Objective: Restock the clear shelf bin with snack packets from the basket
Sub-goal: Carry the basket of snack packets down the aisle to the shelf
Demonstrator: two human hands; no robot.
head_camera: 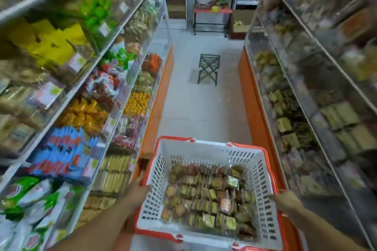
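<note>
Both hands carry the white basket (206, 187) by its sides: the left hand (137, 189) and the right hand (286, 201) each curl their fingers over the orange rim. Snack packets (208, 195) fill its bottom. The step is still transport, I think; next, the clear shelf bin must be found among the blurred shelves (85, 87).

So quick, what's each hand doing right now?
Left hand: grips the basket by its left rim.
Right hand: holds the basket's right rim.
</note>
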